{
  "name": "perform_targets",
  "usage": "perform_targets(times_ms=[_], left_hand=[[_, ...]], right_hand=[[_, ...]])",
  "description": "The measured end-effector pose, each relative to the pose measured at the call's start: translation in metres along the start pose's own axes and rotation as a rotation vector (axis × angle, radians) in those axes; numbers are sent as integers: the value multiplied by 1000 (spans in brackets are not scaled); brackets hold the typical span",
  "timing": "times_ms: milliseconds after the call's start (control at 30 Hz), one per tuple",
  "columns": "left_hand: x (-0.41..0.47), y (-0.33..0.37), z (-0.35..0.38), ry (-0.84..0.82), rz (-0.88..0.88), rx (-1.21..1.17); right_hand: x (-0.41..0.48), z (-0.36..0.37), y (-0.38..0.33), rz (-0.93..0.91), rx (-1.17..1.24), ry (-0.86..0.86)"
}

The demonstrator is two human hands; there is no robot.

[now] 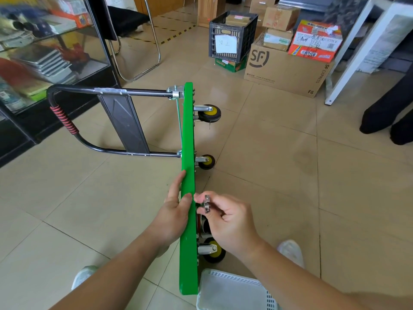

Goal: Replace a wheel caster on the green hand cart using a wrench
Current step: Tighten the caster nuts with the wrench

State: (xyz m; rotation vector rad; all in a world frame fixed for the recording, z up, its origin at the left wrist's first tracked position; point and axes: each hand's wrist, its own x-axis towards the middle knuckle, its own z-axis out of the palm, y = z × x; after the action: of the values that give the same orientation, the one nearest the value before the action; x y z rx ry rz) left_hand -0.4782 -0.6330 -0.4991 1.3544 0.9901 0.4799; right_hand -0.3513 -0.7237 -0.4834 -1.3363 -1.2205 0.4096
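Cart on edge – wrench held at the underside

Green hand cart (pixel 188 135) is stood on its long edge on the tile floor (pixel 279 175), deck upright, with the underside turned to the right. The black handle (pixel 64 119), with its red-wound grip, is folded out to the left and rests on the floor.

Three yellow-hubbed casters are seen on the underside: far caster (pixel 210 113), middle caster (pixel 206 162), near caster (pixel 214 250). A bit of chrome is glimpsed behind the right hand; what it belongs to cannot be told.

The deck's upper rim is gripped by the left hand (pixel 176 211) – thumb laid over the green edge, fingers against the top face.

A small metal wrench (pixel 207 204) is pinched between thumb and forefinger of the right hand (pixel 230 222), the other fingers curled in. The wrench head is held just beside the underside, near the rim; whether it sits on a bolt is hidden.

A white plastic basket (pixel 232 291) lies on the floor against the near end of the deck. A black crate (pixel 232 34) and a printed cardboard box (pixel 286 70) are stacked well beyond.
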Motion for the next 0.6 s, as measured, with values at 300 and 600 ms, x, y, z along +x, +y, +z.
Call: perform_targets(times_ms=[300,600], left_hand=[[2,-3,-1,-1,21,7],[4,-6,-1,32,-6,98]], right_hand=[[20,5,0,-68,-82,-4],[65,13,-8,385,14,-100]])
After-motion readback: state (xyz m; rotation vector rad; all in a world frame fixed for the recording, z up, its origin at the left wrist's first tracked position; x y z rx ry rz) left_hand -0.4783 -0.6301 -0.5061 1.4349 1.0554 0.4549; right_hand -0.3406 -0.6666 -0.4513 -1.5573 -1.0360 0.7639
